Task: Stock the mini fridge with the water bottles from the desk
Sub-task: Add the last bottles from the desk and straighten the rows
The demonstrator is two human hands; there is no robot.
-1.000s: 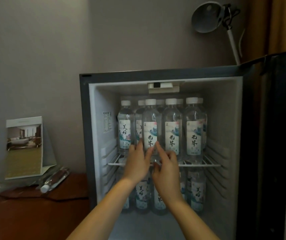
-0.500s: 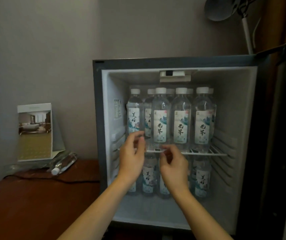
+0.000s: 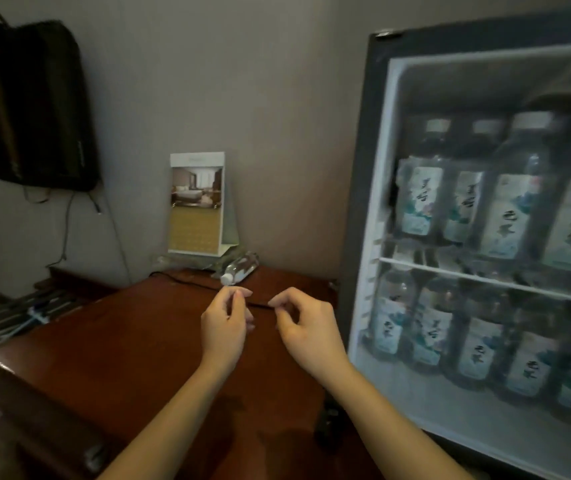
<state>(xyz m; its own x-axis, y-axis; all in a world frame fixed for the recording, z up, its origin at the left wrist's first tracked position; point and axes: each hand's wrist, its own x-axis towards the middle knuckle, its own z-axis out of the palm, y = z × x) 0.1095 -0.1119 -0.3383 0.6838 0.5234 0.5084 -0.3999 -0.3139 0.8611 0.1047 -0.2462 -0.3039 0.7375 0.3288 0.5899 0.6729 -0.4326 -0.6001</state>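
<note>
Both hands have pulled back from the fridge shelf and now hover over the tabletop (image 3: pixel 121 341). View has swung left, so the mini fridge (image 3: pixel 363 202) sits at the right of frame.

1. L hand (image 3: pixel 225 329): above the tabletop, approx. centre frame. Grip slack: fingers loosely curled, thumb and forefinger tips near each other, nothing held.
2. R hand (image 3: pixel 308 329): just beside the L hand, not touching it, between it and the fridge cabinet. Grip slack: fingers loosely curled, nothing held.
3. Water bottle (image 3: pixel 242 266): one bottle lies on its side at the back of the tabletop, near the wall, w/ its white cap (image 3: pixel 226 278) toward the hands. It is just beyond the L fingertips, no contact. Crumpled clear plastic wrap (image 3: pixel 180 262) lies beside it.
4. Card stand (image 3: pixel 196 202): upright behind the bottle, against the wall, room photo on its face.
5. Mini fridge: interior in view, lit, blurred. Wire shelf (image 3: pixel 484 280) splits it into 2 levels. Upper bottles (image 3: pixel 516 213) stand upright on the shelf. Lower bottles (image 3: pixel 478 351) stand upright on the fridge floor. Labels face front. Qty cannot be told, since the right part is cut off by the frame edge.
6. Misc.: thin black cable (image 3: pixel 187 282) runs across the back of the tabletop. Wall-mounted TV (image 3: pixel 27 105) at upper left, w/ cables hanging below it.
</note>
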